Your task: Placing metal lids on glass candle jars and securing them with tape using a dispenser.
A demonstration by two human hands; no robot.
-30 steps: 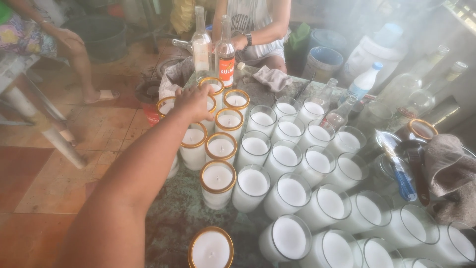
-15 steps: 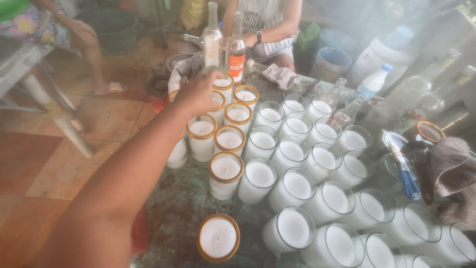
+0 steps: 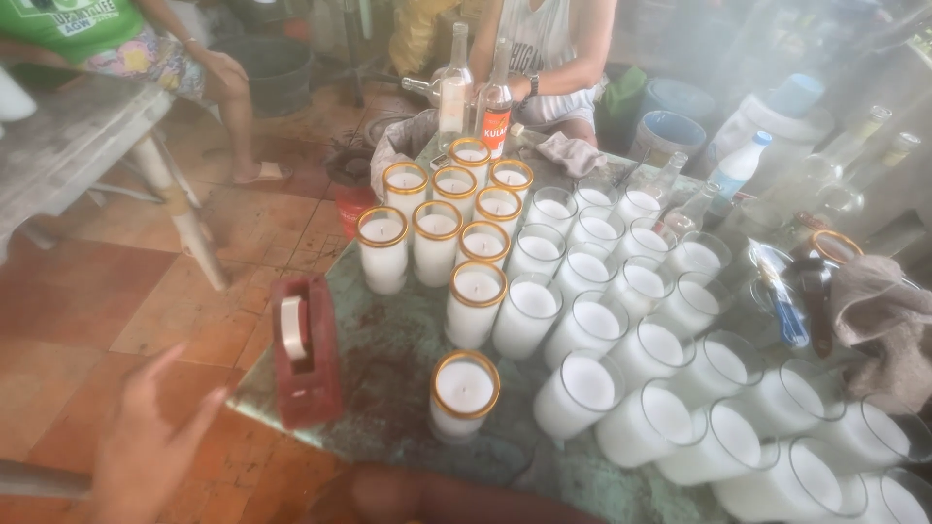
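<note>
Near table edge (image 3: 291, 408) | left hand (image 3: 146, 446) (open) | tape dispenser (image 3: 306, 354) beside

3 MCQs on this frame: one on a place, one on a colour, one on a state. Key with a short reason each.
1. Where does the red tape dispenser stand?
A. On the near left edge of the table
B. Among the bottles at the far end
C. On the floor tiles

2. What colour is the band round the rim of the lone candle glass nearest the camera?
A. Blue
B. Gold
C. Black

3. What is the left hand doing?
A. Gripping a bottle
B. Pressing on the dispenser
C. Open, holding nothing

Key: 1 A, it sits on the green table at its near left edge. 2 B, a gold band rings the white wax. 3 C, the fingers are spread in the air left of the table, touching nothing.
</note>
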